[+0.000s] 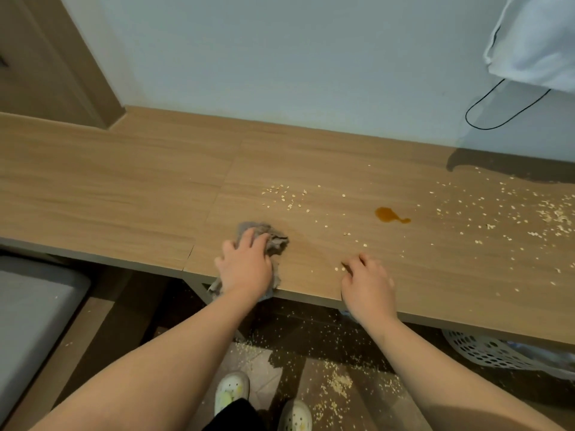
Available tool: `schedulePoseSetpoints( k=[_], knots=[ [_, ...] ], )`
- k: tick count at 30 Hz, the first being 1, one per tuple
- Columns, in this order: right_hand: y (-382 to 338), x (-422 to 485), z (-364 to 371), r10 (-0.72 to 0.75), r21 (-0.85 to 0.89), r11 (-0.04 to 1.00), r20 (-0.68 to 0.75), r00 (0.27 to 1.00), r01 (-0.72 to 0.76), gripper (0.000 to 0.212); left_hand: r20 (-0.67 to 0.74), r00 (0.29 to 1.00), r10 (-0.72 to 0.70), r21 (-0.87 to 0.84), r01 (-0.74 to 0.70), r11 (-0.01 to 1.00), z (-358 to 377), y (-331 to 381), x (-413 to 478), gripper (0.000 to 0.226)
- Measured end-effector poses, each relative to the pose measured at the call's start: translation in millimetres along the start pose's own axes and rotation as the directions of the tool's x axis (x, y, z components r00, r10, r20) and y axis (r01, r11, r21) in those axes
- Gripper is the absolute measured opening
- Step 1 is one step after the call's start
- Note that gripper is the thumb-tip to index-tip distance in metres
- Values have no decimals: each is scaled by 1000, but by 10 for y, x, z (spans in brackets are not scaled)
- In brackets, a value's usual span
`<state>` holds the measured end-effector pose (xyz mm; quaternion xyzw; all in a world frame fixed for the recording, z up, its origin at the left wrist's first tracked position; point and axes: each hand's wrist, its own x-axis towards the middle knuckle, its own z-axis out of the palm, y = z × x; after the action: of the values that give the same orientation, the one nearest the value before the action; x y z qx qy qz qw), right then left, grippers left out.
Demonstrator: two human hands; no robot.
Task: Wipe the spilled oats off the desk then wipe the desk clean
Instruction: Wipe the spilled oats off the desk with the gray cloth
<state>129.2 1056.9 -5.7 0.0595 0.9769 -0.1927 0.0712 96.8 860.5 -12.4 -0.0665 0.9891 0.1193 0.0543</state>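
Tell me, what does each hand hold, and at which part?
The left hand presses down on the grey cloth, over its middle, rather than gripping it. The right hand holds nothing.

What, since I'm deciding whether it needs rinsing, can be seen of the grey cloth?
The grey cloth is a crumpled, soft-looking rag bunched on the wooden desk by its front edge, its near end hanging over. The left hand lies on it, fingers spread, hiding its middle.
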Motion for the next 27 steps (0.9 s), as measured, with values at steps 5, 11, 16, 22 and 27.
schedulePoseSetpoints(
  k=[5,11,16,22,27],
  knots=[
    [-285,192,8,-99,119,987,-75,992,107,34,89,906,415,101,-422,901,-47,-275,109,47],
    [-346,728,-106,3,-39,999,47,999,-2,43,-61,998,-22,12,23,1000,-240,-1065,680,43],
    [-355,1056,-133,160,-88,983,9,987,-158,51,-95,896,-435,-127,422,898,-378,-1185,1378,44],
    [-489,1314,-100,226,-214,948,-59,972,-234,44,-19,826,-563,-157,554,818,-481,-1037,1981,45],
    [-558,1325,-44,236,-295,922,-85,968,-251,45,-10,997,-78,-37,77,996,-327,-440,1792,45]
  ],
)
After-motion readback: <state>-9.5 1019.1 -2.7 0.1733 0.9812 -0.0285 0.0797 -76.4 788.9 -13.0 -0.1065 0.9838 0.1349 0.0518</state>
